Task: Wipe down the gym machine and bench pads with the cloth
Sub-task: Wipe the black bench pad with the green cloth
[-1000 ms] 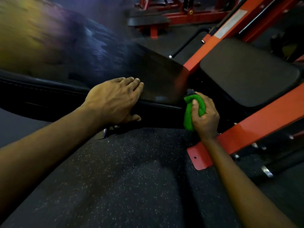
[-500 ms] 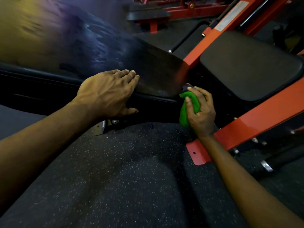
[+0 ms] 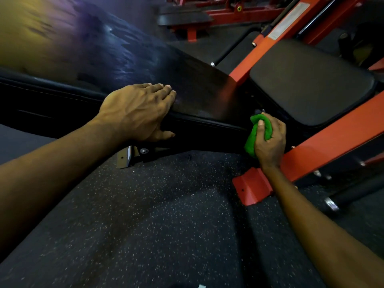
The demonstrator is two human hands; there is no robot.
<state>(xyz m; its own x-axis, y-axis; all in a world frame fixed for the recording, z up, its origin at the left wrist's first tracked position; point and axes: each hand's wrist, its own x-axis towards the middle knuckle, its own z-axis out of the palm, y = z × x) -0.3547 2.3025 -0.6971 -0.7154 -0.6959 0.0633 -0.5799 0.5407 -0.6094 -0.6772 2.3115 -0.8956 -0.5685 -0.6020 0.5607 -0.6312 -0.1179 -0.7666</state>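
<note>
Left hand lies flat on the near edge of the long black pad, fingers straight across the top, thumb down its side, holding nothing. Right hand is curled tight round the bunched green cloth, thumb pressing into it, right at the pad's end corner, in the gap before the seat pad. The orange frame runs just behind that wrist, with the speckled floor below.

dim gym light, blurred upper left, wide-angle warp
</note>
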